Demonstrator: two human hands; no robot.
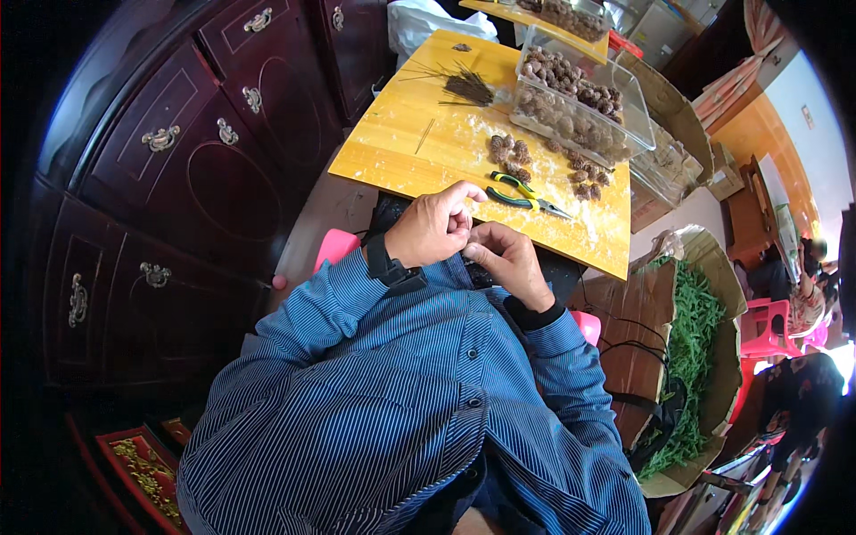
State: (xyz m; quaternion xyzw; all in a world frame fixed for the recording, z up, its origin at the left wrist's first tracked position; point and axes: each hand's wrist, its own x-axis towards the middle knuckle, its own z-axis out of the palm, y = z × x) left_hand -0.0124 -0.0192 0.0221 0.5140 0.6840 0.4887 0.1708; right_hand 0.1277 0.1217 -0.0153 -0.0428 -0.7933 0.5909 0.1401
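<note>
My left hand and my right hand meet in front of my chest, just off the table's near edge. Both have curled fingers, with the fingertips pinched close together. Whatever lies between them is too small and hidden to make out. Beyond my right hand, long-nose pliers with black and yellow-green handles rest on the yellow wooden table. Just past the pliers sits a small group of brown pine cones. More loose pine cones lie to its right.
A clear plastic box full of pine cones stands at the table's far right. Thin dark wires lie bundled at the back. On the right, a cardboard box holds green artificial foliage. Dark cabinets line the left.
</note>
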